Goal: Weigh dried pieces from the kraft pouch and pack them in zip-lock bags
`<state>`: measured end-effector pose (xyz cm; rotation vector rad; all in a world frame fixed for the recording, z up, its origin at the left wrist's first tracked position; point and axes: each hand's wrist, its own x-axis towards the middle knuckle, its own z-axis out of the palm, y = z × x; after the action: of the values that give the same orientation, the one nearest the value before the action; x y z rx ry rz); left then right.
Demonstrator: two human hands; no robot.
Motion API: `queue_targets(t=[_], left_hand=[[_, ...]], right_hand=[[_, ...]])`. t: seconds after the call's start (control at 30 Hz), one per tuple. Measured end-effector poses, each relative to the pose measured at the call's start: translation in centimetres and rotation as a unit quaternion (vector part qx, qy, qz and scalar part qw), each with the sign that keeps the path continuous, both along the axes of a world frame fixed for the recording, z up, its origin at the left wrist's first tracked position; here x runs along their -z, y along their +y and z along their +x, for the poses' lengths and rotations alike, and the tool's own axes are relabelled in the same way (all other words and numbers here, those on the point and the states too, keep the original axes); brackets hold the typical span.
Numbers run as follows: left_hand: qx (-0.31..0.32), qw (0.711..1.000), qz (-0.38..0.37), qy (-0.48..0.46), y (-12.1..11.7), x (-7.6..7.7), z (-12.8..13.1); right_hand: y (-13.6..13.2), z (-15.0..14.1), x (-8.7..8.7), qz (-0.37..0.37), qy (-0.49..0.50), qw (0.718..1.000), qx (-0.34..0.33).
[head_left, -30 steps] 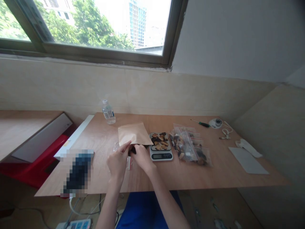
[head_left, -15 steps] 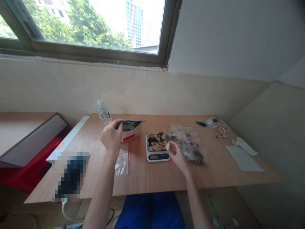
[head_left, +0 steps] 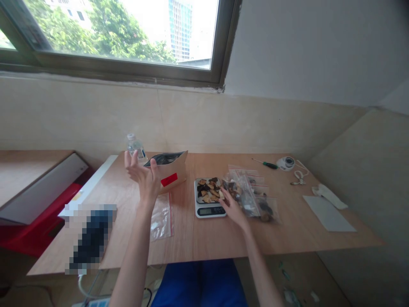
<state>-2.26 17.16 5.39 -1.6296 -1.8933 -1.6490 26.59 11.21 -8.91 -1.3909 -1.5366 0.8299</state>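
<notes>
My left hand [head_left: 142, 177] is open, its fingers spread beside the standing brown paper pouch [head_left: 174, 172]. The pouch has a red label, and its dark-lined mouth gapes. My right hand [head_left: 233, 209] is at the right edge of the white digital scale [head_left: 211, 212], thumb and fingers apart. A pale slice [head_left: 221, 195] lies by those fingertips; whether they still touch it is hard to see. Brown and dark dried mushroom slices [head_left: 207, 190] cover the weighing plate. The scale's figures are too small to read.
Several clear zip bags [head_left: 249, 192] of dried pieces lie right of the scale. A flat zip bag [head_left: 161, 219] rests in front of the pouch. Also on the table are a water bottle [head_left: 131, 143], a screwdriver [head_left: 270, 165], a white camera [head_left: 285, 163] and a white sheet [head_left: 329, 213].
My left hand has let go of the pouch's rim and spread its fingers. My right hand has moved left with the pale slice, down to the scale plate, and its fingers have parted.
</notes>
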Motion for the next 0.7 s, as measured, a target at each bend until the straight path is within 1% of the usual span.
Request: queue_targets(t=[0.1,0.2,0.23,0.33,0.37,0.4,0.47,0.5,0.57,0.63,0.7], left_hand=[[-0.007,1.000,0.004,-0.009,-2.2,1.9,1.2],[-0.017,1.000,-0.007,-0.017,-4.7,4.6,2.0],[-0.013,1.000,-0.022,-0.016,-5.5,5.8,2.1],[0.051,0.990,-0.132,0.026,-8.0,9.8,2.0],[0.072,0.984,-0.157,0.036,-8.8,11.2,1.8],[0.078,0.982,-0.169,0.037,-9.5,12.4,1.7],[0.072,0.975,-0.204,0.047,-10.8,14.2,1.3],[0.066,0.972,-0.216,0.058,-11.3,14.7,1.1],[0.066,0.966,-0.239,0.078,-11.9,15.1,0.7],[0.084,0.961,-0.252,0.080,-12.0,15.0,0.3],[0.114,0.955,-0.266,0.064,-11.6,14.6,-0.2]], right_hand=[[-0.7,-0.7,0.1,0.013,-0.033,0.999,0.017],[-1.7,-1.4,-0.2,0.041,-0.055,0.996,0.061],[-2.3,-1.6,-0.3,0.060,-0.059,0.993,0.082],[-4.4,-2.6,-0.7,0.117,-0.053,0.985,0.117],[-5.3,-3.1,-0.8,0.125,-0.048,0.984,0.116],[-6.2,-3.7,-0.9,0.125,-0.045,0.985,0.109],[-8.0,-5.3,-1.2,0.107,-0.050,0.989,0.085],[-8.8,-6.2,-1.4,0.093,-0.056,0.992,0.069],[-10.2,-8.1,-1.9,0.064,-0.064,0.995,0.031],[-11.1,-10.0,-2.5,0.043,-0.065,0.997,-0.012],[-11.6,-11.7,-3.1,0.035,-0.061,0.996,-0.060]])
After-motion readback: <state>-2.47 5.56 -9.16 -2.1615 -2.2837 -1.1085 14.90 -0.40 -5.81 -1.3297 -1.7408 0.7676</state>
